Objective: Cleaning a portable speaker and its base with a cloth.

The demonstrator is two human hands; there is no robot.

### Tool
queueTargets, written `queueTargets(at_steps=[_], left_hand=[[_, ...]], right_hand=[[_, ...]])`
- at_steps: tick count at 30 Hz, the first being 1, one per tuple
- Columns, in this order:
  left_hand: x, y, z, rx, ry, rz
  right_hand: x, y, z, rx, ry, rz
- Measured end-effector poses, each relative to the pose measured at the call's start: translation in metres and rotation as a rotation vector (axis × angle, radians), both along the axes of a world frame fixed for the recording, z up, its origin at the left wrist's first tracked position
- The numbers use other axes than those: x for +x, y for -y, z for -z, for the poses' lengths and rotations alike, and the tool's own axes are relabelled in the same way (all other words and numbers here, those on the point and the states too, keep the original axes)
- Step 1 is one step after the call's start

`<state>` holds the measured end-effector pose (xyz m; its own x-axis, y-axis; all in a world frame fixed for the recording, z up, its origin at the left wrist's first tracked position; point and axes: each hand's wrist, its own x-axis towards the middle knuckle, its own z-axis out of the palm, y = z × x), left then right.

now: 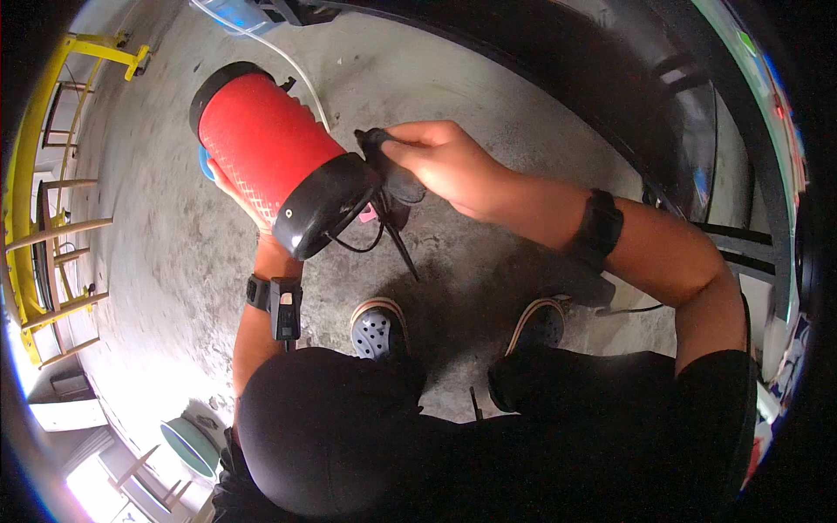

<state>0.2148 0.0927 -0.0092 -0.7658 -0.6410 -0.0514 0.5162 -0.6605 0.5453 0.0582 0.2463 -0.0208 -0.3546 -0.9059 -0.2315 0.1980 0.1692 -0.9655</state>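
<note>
A large red cylinder with black end caps, which looks like a portable speaker [268,140], is tilted in front of me above the floor. My left hand [232,189] supports it from beneath and the left side; most of its fingers are hidden. The edge of a blue object [206,163] shows beside that hand. My right hand [444,160] pinches a dark, bunched black item [392,167] close to the near end cap; its exact kind is unclear. From this cap a thin black cable [356,248] loops out. Something small and pink [368,212] shows behind it.
Yellow metal frames [39,163] and wooden-legged furniture [62,235] stand at the left. A blue container [239,16] with a white hose [288,62] is at the top. A large dark glossy surface [575,72] curves along the right. A green basin [189,448] lies lower left.
</note>
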Motion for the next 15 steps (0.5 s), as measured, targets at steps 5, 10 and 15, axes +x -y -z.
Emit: queueTargets(at_steps=[5, 10, 15], left_hand=[[-0.001, 0.009, 0.011, -0.048, 0.055, -0.071], [-0.004, 0.000, 0.010, -0.100, 0.099, -0.084], [-0.004, -0.011, 0.008, -0.073, 0.083, -0.034]], right_hand=[[-0.013, -0.001, -0.013, 0.008, -0.658, 0.130], [-0.033, 0.004, -0.049, -0.095, -0.733, 0.051], [-0.031, 0.009, -0.048, -0.193, -0.720, -0.257]])
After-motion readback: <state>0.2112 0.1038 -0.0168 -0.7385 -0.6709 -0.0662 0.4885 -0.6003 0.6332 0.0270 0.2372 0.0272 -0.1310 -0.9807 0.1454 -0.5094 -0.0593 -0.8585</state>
